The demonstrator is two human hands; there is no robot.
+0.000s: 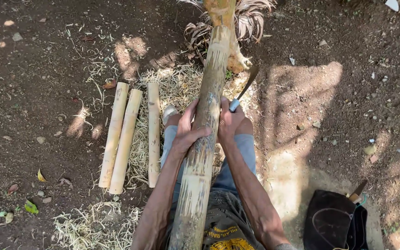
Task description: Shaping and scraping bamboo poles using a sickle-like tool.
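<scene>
The person sits on bare earth with a long bamboo pole (204, 134) laid lengthwise over the lap, its far end running away from the body toward a dried palm frond (251, 18).

Left hand (188, 132): wrapped over the left flank of the pole, fingers curled onto its upper face, gripping it firmly.

Right hand (230, 121): pressed against the right flank of the pole, directly opposite the left hand, and closed around the handle of a knife (245, 85). The blade angles up and away from this hand, clear of the pole surface.

The pole's skin shows pale scraped patches beyond and nearer than both hands. Shavings (172, 88) lie on the ground ahead of the hands and to the left.

Left of the left hand, three short cut bamboo sections (126, 139) lie side by side on the soil. Behind the right forearm sits a dark bag (332, 224) with a handle protruding.

Assessment: for clean scraping, the left hand should pin the pole against the thighs, staying behind the blade's path. Strokes are best directed away from the body, the edge held shallow to the skin.
</scene>
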